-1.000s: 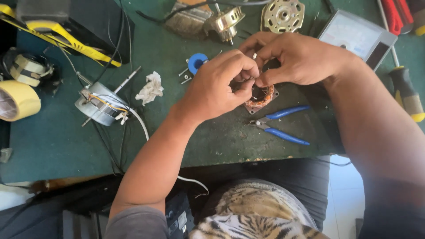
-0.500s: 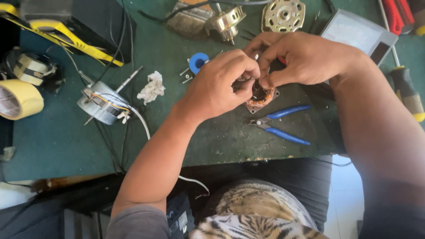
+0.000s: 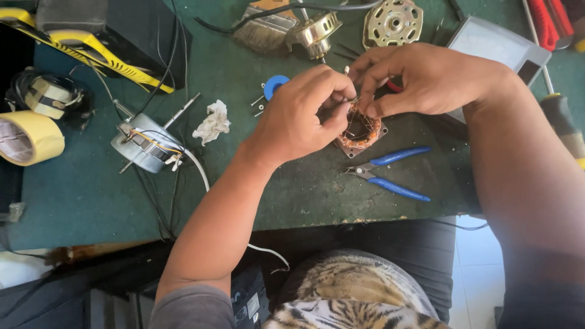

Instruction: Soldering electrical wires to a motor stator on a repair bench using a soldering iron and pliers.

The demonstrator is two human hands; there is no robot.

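Here, copper-wound stator (image 3: 359,129) (tilted) between both grips.

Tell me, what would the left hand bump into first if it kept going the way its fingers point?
Probably the right hand: the left hand points right, across the copper-wound stator, fingertips almost meeting already.

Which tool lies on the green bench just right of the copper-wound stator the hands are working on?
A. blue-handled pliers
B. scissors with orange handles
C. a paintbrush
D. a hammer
A: blue-handled pliers lie on the green bench, just right of and below the copper-wound stator that both hands pinch.
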